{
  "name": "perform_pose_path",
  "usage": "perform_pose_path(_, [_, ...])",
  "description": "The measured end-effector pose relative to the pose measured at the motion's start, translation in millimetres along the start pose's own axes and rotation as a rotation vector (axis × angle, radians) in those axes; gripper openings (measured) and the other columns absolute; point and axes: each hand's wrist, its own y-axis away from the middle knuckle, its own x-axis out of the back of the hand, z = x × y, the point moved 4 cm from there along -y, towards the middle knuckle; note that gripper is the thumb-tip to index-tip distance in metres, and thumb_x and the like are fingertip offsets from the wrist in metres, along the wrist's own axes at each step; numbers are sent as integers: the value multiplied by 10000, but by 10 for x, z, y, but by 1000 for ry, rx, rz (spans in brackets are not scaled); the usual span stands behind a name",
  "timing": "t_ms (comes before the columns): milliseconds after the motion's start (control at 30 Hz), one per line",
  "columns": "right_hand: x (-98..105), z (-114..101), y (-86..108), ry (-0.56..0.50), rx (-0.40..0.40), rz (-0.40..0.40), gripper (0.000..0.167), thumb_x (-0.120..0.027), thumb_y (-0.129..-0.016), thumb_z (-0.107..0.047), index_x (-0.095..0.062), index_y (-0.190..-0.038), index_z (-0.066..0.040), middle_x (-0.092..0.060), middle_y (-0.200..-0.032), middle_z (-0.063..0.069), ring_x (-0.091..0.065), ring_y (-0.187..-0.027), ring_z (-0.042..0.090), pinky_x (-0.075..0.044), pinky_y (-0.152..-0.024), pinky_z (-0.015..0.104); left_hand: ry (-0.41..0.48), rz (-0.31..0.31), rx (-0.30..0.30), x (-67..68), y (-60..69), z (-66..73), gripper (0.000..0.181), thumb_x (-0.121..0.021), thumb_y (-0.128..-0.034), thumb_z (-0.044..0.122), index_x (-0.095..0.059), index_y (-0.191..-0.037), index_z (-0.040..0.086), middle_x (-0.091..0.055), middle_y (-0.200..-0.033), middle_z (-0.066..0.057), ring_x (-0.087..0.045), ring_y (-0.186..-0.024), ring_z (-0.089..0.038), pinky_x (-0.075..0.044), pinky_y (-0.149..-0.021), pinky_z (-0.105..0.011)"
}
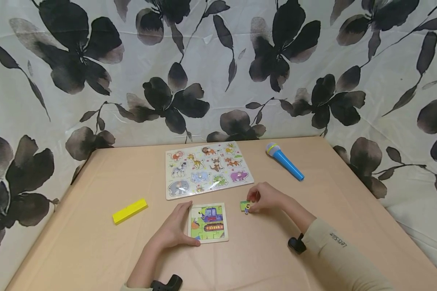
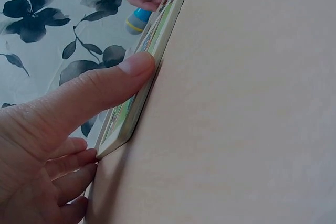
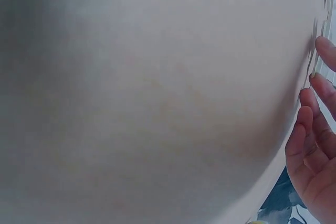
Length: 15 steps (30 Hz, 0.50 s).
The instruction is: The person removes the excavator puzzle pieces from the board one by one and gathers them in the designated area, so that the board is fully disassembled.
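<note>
A small square jigsaw puzzle [image 1: 209,223] in a pale wooden frame lies on the table, showing a blue and orange tracked vehicle on green. My left hand [image 1: 173,230] holds it by the left side, the thumb along the near edge in the left wrist view and the index finger by the far left corner. Right of the frame, my right hand [image 1: 265,197] pinches a small green puzzle piece [image 1: 244,205] at the tabletop. The fingers cover part of this piece, and whether a second one lies under it I cannot tell.
Behind the jigsaw lies a larger animal puzzle board [image 1: 208,169]. A blue toy microphone [image 1: 285,161] is at the back right, and a yellow block [image 1: 130,211] lies to the left. Floral cloth [image 1: 218,68] hangs behind the table [image 1: 247,262].
</note>
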Motion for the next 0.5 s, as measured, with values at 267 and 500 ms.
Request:
perform_pose_path(267, [-5, 21, 9, 5, -20, -6, 234, -804, -672, -190, -652, -803, -70, -515, -661, -29, -459, -632, 109, -413, -563, 207, -2, -2, 2, -7, -2, -2, 1191, -914, -435, 329, -300, -1400, -5, -349, -1393, -129, -326, -1282, -322, -279, -1057, -445])
perform_pose_path(500, [16, 8, 18, -5, -32, -10, 251, -804, -673, -197, -654, -825, -65, -523, -674, -15, -467, -645, 118, -424, -572, 210, -10, 1, 2, -4, -6, -7, 1194, -913, -434, 332, -299, -1401, -5, -351, -1392, -127, -327, -1282, -319, -277, -1059, -442])
